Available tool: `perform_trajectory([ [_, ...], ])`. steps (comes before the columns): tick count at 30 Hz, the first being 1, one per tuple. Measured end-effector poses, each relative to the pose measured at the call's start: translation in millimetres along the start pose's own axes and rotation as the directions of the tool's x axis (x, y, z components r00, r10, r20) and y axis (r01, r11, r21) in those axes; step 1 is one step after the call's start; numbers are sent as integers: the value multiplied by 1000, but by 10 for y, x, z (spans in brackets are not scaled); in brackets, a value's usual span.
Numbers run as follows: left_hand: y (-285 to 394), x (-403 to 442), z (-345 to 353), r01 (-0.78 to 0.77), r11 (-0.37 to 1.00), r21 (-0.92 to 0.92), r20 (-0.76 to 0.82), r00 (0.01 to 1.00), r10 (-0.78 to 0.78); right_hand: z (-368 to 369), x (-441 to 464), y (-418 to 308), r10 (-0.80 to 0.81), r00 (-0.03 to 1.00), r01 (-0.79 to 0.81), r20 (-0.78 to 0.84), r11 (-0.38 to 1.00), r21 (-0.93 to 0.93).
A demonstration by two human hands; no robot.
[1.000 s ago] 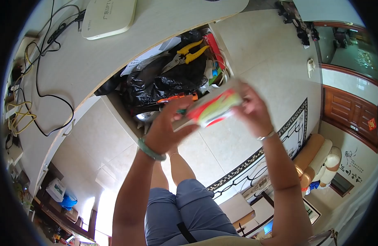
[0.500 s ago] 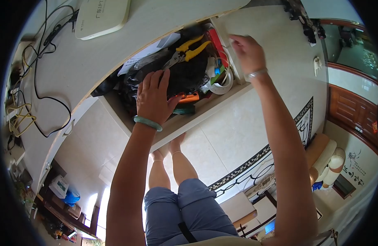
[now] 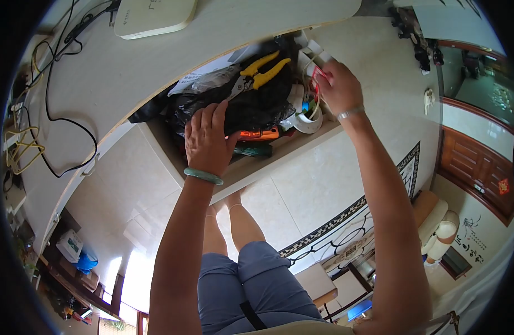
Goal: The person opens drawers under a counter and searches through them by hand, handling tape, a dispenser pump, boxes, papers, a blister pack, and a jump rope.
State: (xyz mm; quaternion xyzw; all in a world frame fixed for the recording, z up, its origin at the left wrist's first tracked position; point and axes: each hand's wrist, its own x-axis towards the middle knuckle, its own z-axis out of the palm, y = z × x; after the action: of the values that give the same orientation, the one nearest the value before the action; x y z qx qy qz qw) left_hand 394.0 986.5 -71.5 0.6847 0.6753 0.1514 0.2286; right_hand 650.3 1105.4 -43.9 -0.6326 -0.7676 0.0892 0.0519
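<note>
My left hand (image 3: 208, 137) lies with fingers stretched over a black plastic bag (image 3: 265, 103) in an open drawer (image 3: 301, 137). On the bag rest yellow-handled snips (image 3: 259, 73), just beyond those fingertips. At the drawer's right end my right hand (image 3: 340, 89) is closed, its fingertips on a red packet (image 3: 316, 81) that is mostly hidden. Beside it are a pale cord (image 3: 317, 106) and a white roll (image 3: 309, 124). An orange tool (image 3: 260, 134) and a dark green item (image 3: 253, 149) lie near my left thumb.
The desk top (image 3: 140, 72) overhangs the back of the drawer. On it are a white box (image 3: 155, 17) and black cables (image 3: 50, 114). My legs (image 3: 246, 223) stand below the drawer's front. A sofa (image 3: 438, 229) is off to the right.
My right hand has come down and left from beyond the drawer's edge to the red packet, which now sits differently. My left hand stays on the bag. The view has shifted slightly.
</note>
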Motion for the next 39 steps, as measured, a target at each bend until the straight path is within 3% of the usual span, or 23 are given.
perform_trajectory([
  [1,-6,2,-1,2,1000,-5,-4,1000,-2,-51,-108,23,6,999,0,-43,988,151],
  [2,-12,-2,3,1,1000,-13,-4,1000,-1,-71,-220,17,6,999,1,-44,989,146],
  [4,-16,-8,7,-9,1000,-23,0,1000,9,-117,-439,12,-66,968,102,-243,985,138],
  [5,-20,-11,1,-14,1000,-22,2,1000,14,-153,-518,-22,-62,968,97,-245,986,136],
  [7,-22,-4,-13,-30,999,-19,5,1000,30,-200,-639,-125,-214,889,264,-404,962,71],
  [9,-20,1,-23,-18,1000,-2,24,1000,18,-234,-701,-211,-348,840,407,-416,912,59],
  [12,-9,0,-14,-14,1000,2,21,1000,14,-231,-740,-322,-340,829,422,-444,901,97],
  [15,-10,-2,4,-17,1000,18,17,1000,17,-256,-751,-326,-292,849,375,-440,920,113],
  [17,-9,-6,11,-18,1000,23,16,1000,17,-299,-747,-333,-167,894,269,-416,942,201],
  [21,-1,-11,49,-22,998,55,-20,1000,23,-401,-688,-312,-153,893,271,-423,934,234],
  [23,-4,-13,52,-18,998,56,-13,1000,19,-513,-658,-284,-40,859,241,-510,911,333],
  [25,-4,-14,48,-16,998,55,-12,1000,17,-561,-619,-58,201,798,164,-567,834,526],
  [27,-4,-11,52,-13,999,43,-8,1000,13,-744,-477,137,422,744,76,-519,717,693],
  [30,-1,-14,65,-10,998,56,-22,1000,11,-743,-207,524,558,748,57,-360,486,872],
  [31,1,-19,70,-11,998,55,-23,1000,12,-630,-143,677,563,762,-4,-319,496,868],
  [32,2,-26,73,-15,999,51,-28,999,17,-368,-87,991,530,753,-69,-390,654,753],
  [33,-6,-16,74,-18,999,49,-36,999,20,-266,-94,1035,602,720,-238,-346,682,691],
  [37,11,-3,75,-1,998,59,-48,999,4,58,-125,381,344,910,-26,-232,606,795],
  [39,41,23,41,10,1000,29,-34,999,-9,127,-93,-171,255,966,-114,-50,588,801],
])
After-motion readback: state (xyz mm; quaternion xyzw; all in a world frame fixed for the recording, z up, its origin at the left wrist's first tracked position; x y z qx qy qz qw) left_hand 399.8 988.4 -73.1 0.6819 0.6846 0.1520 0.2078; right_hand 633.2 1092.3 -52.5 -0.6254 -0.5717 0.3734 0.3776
